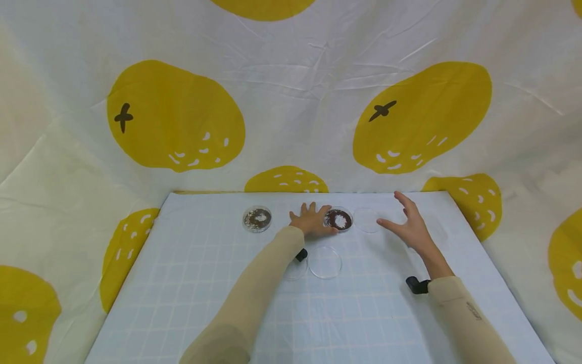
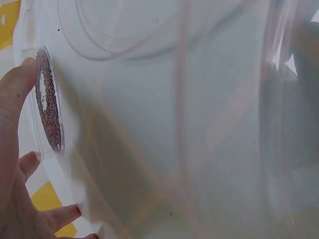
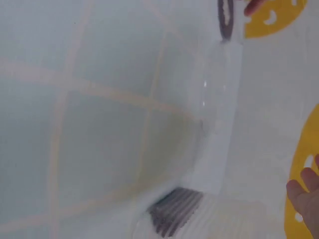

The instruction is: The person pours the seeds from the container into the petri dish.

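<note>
My left hand (image 1: pixel 313 221) reaches to the back middle of the table, fingers spread. Its thumb and forefinger hold the rim of a clear petri dish (image 1: pixel 339 219) from two sides; dark grains lie in a ring around a pale middle. The left wrist view shows the same dish (image 2: pixel 49 102) edge-on between thumb and finger. My right hand (image 1: pixel 413 227) hovers above the table at the right, thumb and fingers wide apart, holding nothing. Nearest to its thumb lies an empty clear round dish or lid (image 1: pixel 367 221). Only the fingers (image 3: pixel 304 191) show in the right wrist view.
Another petri dish (image 1: pixel 256 219) with brown and pale bits stands left of my left hand. Two clear round lids or dishes, one (image 1: pixel 325 277) fully visible and one (image 1: pixel 296 278) partly behind the left wrist, lie nearer me. A dark ridged object (image 3: pixel 174 211) appears at the right.
</note>
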A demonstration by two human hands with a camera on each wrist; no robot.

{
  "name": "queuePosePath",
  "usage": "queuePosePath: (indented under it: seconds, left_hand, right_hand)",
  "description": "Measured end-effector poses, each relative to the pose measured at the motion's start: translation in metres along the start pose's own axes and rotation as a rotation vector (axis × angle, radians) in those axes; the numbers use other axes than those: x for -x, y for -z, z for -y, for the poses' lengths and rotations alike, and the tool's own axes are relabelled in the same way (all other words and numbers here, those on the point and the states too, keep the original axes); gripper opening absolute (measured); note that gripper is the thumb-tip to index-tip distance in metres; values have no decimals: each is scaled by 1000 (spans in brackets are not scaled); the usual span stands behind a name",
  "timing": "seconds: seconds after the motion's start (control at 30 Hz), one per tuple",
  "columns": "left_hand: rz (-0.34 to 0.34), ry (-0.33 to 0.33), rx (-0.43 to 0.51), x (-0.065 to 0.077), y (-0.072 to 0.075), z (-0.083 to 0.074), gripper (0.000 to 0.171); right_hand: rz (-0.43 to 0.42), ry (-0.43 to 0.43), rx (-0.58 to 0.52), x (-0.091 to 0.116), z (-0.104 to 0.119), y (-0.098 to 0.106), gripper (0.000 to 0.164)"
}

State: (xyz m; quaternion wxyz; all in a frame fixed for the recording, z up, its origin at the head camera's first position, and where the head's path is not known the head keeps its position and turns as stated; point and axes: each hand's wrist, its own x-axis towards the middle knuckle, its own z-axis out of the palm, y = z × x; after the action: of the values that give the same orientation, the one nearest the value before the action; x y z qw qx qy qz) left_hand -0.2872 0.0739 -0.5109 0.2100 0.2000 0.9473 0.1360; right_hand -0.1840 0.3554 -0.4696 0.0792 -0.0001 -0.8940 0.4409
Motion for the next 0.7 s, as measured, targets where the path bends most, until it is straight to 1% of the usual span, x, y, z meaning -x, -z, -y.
queuePosePath:
  seconds: [0.1,0.27,0.33,0.5,0.6,0.7]
  left_hand:
    - [-2,1,-1,-1,0,0,89]
    - [-4,-1,-7,-3,-2,1,89]
    - [-5,-1,-7,-3,-2,1,89]
    - [-5,4,-5,0,0,-1,89]
    - [-8,6,-6,1,1,-1,88]
    - [-10,6,-5,2,0,-1,88]
  right_hand:
    - [29,-21,8,-5,-7,-9,102]
    - [111,-95,42,-13,-18,-26,107]
    - [138,-111,60,-17,-21,-31,108]
    - [183,-156,143,-24,-26,-38,109]
    - [221,-207,197,-28,-28,-41,111]
    - [250,-239,233,-32,-33,-43,113]
